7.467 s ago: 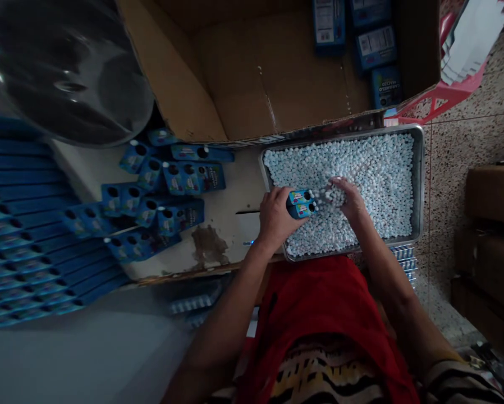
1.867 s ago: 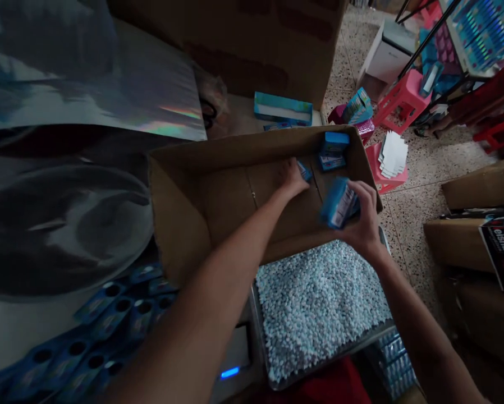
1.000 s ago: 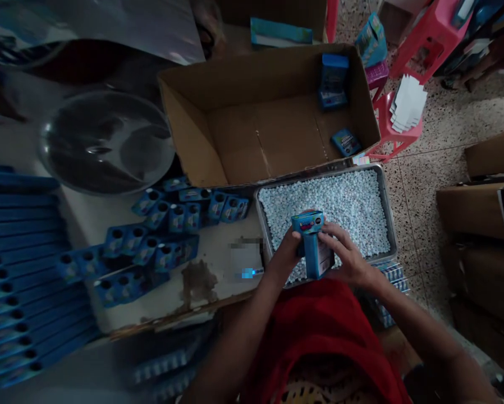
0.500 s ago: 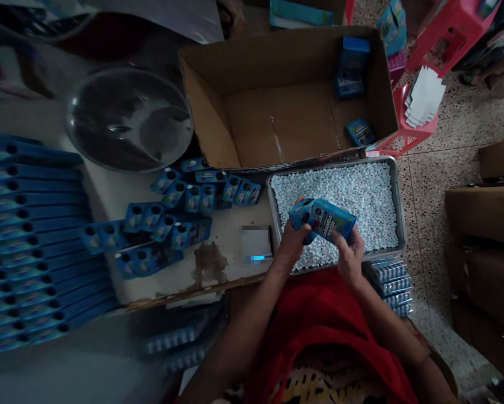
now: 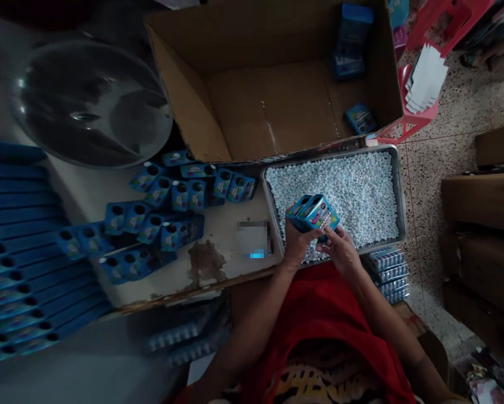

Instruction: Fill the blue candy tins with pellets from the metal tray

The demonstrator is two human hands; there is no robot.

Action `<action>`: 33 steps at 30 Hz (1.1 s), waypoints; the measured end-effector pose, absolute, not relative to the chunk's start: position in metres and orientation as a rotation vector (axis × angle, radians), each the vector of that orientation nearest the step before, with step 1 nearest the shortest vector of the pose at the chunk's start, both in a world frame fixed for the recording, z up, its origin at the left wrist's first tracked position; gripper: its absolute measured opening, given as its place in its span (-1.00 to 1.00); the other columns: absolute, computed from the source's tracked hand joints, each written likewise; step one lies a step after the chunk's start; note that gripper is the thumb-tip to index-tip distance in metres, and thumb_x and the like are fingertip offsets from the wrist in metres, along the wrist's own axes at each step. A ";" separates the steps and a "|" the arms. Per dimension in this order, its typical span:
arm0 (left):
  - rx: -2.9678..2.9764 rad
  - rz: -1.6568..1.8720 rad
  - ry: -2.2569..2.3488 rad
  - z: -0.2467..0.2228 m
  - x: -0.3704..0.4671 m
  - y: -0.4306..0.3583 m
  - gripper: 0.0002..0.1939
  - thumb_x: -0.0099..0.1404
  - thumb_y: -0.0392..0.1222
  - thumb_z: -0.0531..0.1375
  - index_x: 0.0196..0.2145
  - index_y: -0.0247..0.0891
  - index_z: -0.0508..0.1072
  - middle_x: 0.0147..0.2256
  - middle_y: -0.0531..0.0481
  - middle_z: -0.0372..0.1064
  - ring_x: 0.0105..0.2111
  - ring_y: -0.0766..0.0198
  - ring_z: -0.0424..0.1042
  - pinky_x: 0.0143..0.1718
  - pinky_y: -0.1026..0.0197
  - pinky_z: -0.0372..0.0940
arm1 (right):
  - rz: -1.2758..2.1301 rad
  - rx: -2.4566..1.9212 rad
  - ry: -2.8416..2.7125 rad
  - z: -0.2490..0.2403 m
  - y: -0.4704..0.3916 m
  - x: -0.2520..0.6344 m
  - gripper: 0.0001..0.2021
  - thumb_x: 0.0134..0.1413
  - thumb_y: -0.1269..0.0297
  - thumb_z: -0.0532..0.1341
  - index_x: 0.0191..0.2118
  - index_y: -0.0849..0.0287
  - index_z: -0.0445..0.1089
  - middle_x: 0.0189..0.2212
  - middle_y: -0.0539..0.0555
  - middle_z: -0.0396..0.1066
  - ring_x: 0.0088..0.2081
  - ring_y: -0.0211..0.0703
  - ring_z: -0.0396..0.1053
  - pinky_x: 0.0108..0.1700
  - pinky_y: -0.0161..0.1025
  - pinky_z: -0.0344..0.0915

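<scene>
Two small blue printed boxes [image 5: 319, 216] are held side by side over the near left part of a metal tray [image 5: 401, 207] full of small pale blue-white pellets [image 5: 361, 191]. My left hand [image 5: 297, 241] is wrapped round their left and lower side. At their lower right, my right hand [image 5: 339, 247] has its fingers closed against the near box. Dark openings show at the upper ends of both boxes.
A large open carton [image 5: 277, 106] with a few blue boxes stands beyond the tray. Left are a round metal basin [image 5: 96, 112], scattered blue boxes [image 5: 151, 224] and stacked rows [image 5: 16, 224]. A pink stool [image 5: 420, 120] holds white sheets [image 5: 426, 78].
The held boxes have turned more upright, their open ends now facing up. My right hand has moved slightly left and lower along them. The view has shifted, with the basin now further left.
</scene>
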State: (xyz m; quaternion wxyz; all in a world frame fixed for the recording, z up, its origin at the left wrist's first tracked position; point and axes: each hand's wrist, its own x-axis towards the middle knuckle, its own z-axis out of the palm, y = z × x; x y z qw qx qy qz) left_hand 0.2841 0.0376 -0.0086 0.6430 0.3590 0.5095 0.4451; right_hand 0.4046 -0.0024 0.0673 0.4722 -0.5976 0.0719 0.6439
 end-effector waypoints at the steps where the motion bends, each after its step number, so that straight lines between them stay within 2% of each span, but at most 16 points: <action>1: 0.803 1.001 1.219 -0.006 0.283 0.036 -0.10 0.08 0.17 0.61 0.27 -0.16 0.42 0.08 -0.17 0.59 -0.10 0.05 0.66 -0.03 0.05 0.57 | 1.571 -1.485 0.177 0.067 -0.003 0.404 -0.28 -0.38 -0.16 0.74 -0.18 0.11 0.48 -0.47 -0.15 0.43 -0.51 -0.29 0.42 -0.40 -0.23 0.60; 3: 0.762 0.991 1.348 -0.001 0.281 0.032 -0.17 0.07 0.06 0.60 0.21 -0.17 0.43 0.06 -0.13 0.57 -0.09 0.07 0.63 0.01 0.06 0.56 | 1.556 -1.534 0.165 0.067 -0.004 0.401 -0.26 -0.42 -0.17 0.75 -0.24 0.10 0.41 -0.48 -0.14 0.44 -0.49 -0.26 0.46 -0.38 -0.22 0.61; 7: 0.639 1.021 1.523 0.008 0.285 0.022 -0.28 0.06 0.00 0.56 0.12 -0.18 0.44 -0.02 -0.06 0.55 -0.13 0.15 0.60 -0.03 0.13 0.55 | 1.607 -1.609 0.118 0.063 -0.007 0.387 -0.25 -0.42 -0.19 0.73 -0.27 0.08 0.34 -0.51 -0.14 0.44 -0.50 -0.24 0.45 -0.37 -0.20 0.60; 10: 0.511 0.995 1.572 0.008 0.285 0.019 -0.26 0.05 -0.02 0.58 0.13 -0.15 0.44 -0.02 -0.03 0.55 -0.17 0.19 0.59 -0.11 0.18 0.55 | 1.673 -1.635 0.053 0.054 -0.009 0.374 -0.29 -0.29 -0.25 0.68 -0.21 0.07 0.35 -0.48 -0.10 0.49 -0.49 -0.17 0.50 -0.32 -0.13 0.61; 13: 0.478 0.973 1.533 0.004 0.270 0.027 -0.28 0.04 -0.03 0.59 0.12 -0.12 0.47 -0.04 -0.04 0.57 -0.16 0.17 0.62 -0.11 0.15 0.57 | 1.725 -1.743 -0.246 0.037 -0.013 0.385 -0.38 -0.06 -0.37 0.54 -0.21 0.08 0.43 -0.40 0.00 0.55 -0.42 -0.11 0.54 -0.24 -0.09 0.59; 14: 0.496 0.958 1.509 0.002 0.260 0.032 -0.29 0.03 -0.03 0.60 0.10 -0.12 0.49 -0.05 -0.05 0.57 -0.14 0.13 0.63 -0.11 0.12 0.59 | 1.651 -1.832 -0.409 0.030 -0.015 0.399 -0.42 0.02 -0.38 0.48 -0.22 0.08 0.47 -0.36 0.04 0.57 -0.38 -0.08 0.54 -0.19 -0.08 0.58; 16: 0.550 0.884 1.420 -0.001 0.238 0.049 -0.29 -0.04 -0.05 0.63 0.06 -0.10 0.54 -0.08 -0.08 0.59 -0.13 0.03 0.65 -0.13 0.03 0.63 | 1.252 -2.067 -0.712 0.011 -0.023 0.442 -0.50 0.18 -0.33 0.38 -0.19 0.06 0.53 -0.22 0.12 0.61 -0.21 -0.01 0.56 -0.02 -0.02 0.56; 18: 0.585 0.799 1.328 -0.004 0.218 0.072 -0.26 -0.13 -0.10 0.66 0.03 -0.09 0.57 -0.10 -0.07 0.61 -0.15 -0.03 0.66 -0.18 -0.03 0.66 | 0.661 -2.280 -0.795 -0.011 -0.033 0.494 -0.52 0.31 -0.26 0.26 -0.04 0.08 0.54 0.01 0.25 0.58 0.06 0.13 0.52 0.18 0.14 0.50; 20: 0.644 0.729 1.262 -0.008 0.205 0.100 -0.19 -0.23 -0.17 0.68 0.02 -0.08 0.58 -0.09 -0.04 0.63 -0.15 -0.03 0.66 -0.14 -0.05 0.66 | 0.296 -2.389 -0.861 -0.036 -0.043 0.538 -0.51 0.41 -0.16 0.16 0.13 0.14 0.49 0.25 0.40 0.46 0.35 0.24 0.36 0.41 0.31 0.31; 22: 0.736 0.686 1.218 -0.015 0.203 0.127 -0.13 -0.30 -0.23 0.70 0.03 -0.10 0.59 -0.02 -0.04 0.65 -0.07 -0.06 0.66 -0.03 -0.08 0.65 | 0.186 -2.465 -0.956 -0.060 -0.052 0.562 -0.45 0.45 -0.10 0.10 0.26 0.21 0.44 0.40 0.47 0.31 0.49 0.28 0.20 0.50 0.39 0.15; 24: 0.808 0.642 1.156 -0.025 0.208 0.146 -0.14 -0.30 -0.21 0.70 0.03 -0.13 0.61 0.08 -0.06 0.64 0.05 -0.13 0.64 0.09 -0.15 0.61 | 0.162 -2.530 -1.030 -0.079 -0.056 0.563 -0.41 0.50 -0.07 0.04 0.37 0.23 0.39 0.50 0.47 0.20 0.57 0.28 0.08 0.54 0.42 0.08; 28: 0.790 0.574 1.104 -0.044 0.228 0.153 -0.09 -0.26 -0.14 0.67 0.12 -0.12 0.62 0.21 -0.08 0.59 0.21 -0.21 0.57 0.21 -0.17 0.56 | 0.168 -2.557 -1.099 -0.096 -0.049 0.530 -0.39 0.55 -0.02 -0.03 0.47 0.18 0.34 0.54 0.38 0.18 0.61 0.22 0.01 0.57 0.38 0.04; 30: 0.782 0.571 1.092 -0.050 0.238 0.143 0.00 -0.28 -0.19 0.67 0.20 -0.11 0.60 0.23 -0.09 0.58 0.21 -0.16 0.58 0.20 -0.10 0.57 | 0.217 -2.518 -1.111 -0.097 -0.038 0.512 -0.38 0.56 -0.01 -0.04 0.48 0.20 0.34 0.54 0.38 0.19 0.61 0.19 0.03 0.59 0.33 0.01; 33: 0.745 0.548 1.024 -0.057 0.257 0.120 0.01 -0.28 -0.22 0.68 0.20 -0.10 0.57 0.11 -0.08 0.63 0.05 -0.06 0.66 0.05 0.00 0.62 | 0.328 -2.441 -1.092 -0.093 -0.020 0.489 -0.37 0.56 0.01 -0.02 0.52 0.22 0.30 0.57 0.38 0.15 0.63 0.15 0.00 0.62 0.26 -0.06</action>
